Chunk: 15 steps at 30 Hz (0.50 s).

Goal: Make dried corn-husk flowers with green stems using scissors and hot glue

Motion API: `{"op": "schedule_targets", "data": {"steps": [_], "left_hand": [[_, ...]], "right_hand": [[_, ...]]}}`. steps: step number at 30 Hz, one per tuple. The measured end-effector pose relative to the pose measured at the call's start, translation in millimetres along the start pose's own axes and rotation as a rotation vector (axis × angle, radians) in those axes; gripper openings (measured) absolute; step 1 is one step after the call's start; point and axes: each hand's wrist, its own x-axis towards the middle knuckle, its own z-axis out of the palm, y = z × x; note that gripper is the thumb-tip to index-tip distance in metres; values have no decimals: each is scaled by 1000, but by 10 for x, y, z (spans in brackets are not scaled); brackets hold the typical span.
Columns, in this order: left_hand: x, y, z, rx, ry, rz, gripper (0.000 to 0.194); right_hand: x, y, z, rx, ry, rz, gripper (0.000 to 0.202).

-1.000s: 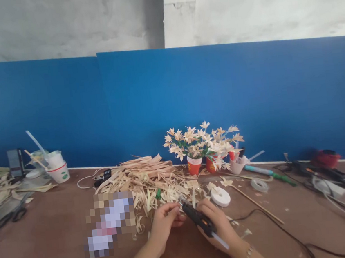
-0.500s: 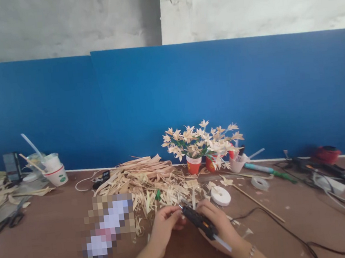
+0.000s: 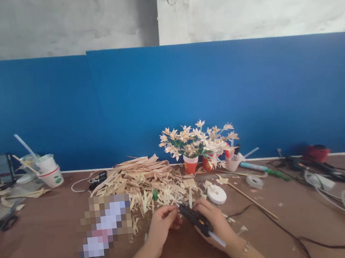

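Note:
My right hand (image 3: 212,220) is wrapped round a black hot glue gun (image 3: 196,220), with a pale glue stick (image 3: 217,239) jutting from its rear. The gun's nozzle points up and left, close to the fingertips of my left hand (image 3: 165,224). Those fingers are pinched together; whatever lies between them is too small to make out. Just beyond both hands spreads a heap of dried husk strips (image 3: 140,177), with a small green piece (image 3: 155,194) on it. A white tape roll (image 3: 217,194) lies beyond my right hand.
Red cups (image 3: 191,166) hold pale husk flowers (image 3: 188,137) before a blue partition (image 3: 217,83). A thin stick (image 3: 254,200) and a black cord (image 3: 281,224) cross the table's right side. A blurred-out item (image 3: 106,232) lies left; scissors (image 3: 9,220) and a white cup (image 3: 51,176) are farther left.
The whole view has shifted slightly, so most things appear a little farther left. Both hands keep nearly the same pose, with the glue gun's tip still by the left fingertips.

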Motion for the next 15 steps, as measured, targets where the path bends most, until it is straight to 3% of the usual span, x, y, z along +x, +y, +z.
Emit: {"op": "schedule_targets", "data": {"steps": [15], "left_hand": [[2, -15, -11, -13, 0, 15, 32]], "right_hand": [[8, -18, -11, -10, -40, 14, 25]]}}
